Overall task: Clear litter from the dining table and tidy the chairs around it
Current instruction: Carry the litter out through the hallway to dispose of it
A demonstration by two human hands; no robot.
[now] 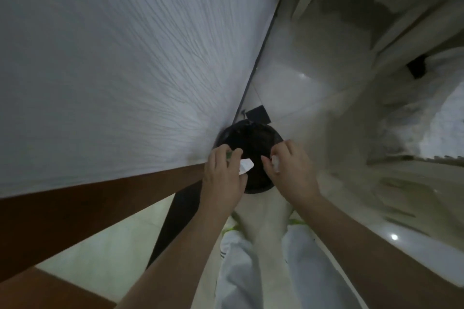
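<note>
Your left hand (222, 175) pinches a white scrap (245, 166) over the black-lined bin (253, 143) — your right hand (291, 170), fingers curled, grips another white piece (275, 162).

Both forearms are bare from the lower edge of the view up to the left hand (222, 174) and the right hand (292, 170), with no sleeve, watch or ring showing on either. Below and between the arms hang loose, very pale trousers (241, 271), creased in soft folds. A thin bright green trim (232, 228) edges the light fabric at the left, with another green streak at the right.
</note>
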